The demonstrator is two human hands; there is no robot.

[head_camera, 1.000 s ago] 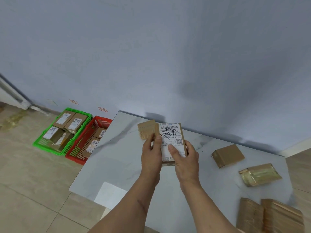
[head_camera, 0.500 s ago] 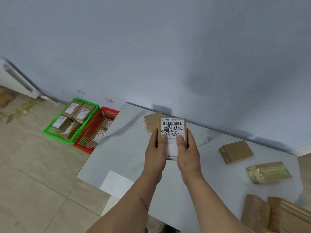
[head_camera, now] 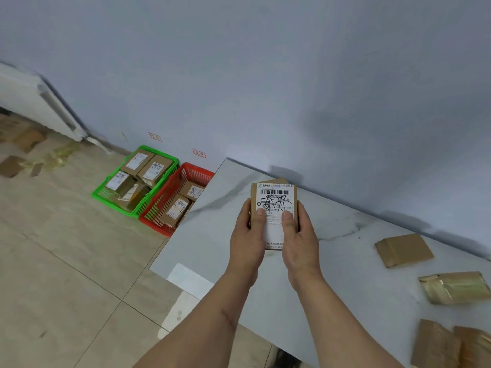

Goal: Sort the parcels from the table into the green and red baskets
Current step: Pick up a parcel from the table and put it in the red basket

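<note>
Both hands, left hand and right hand, still grip the labelled parcel, thumbs pressed on top.

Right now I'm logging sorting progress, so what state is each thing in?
Labelled parcel: held above the table, label up.
Left hand: grips the parcel's left edge.
Right hand: grips its right edge.
Green basket: holds parcels.
Red basket: holds parcels.
Plain parcel: lying on the table.

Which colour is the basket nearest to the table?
Red; the red basket beside the table shows best in the head view.
</note>
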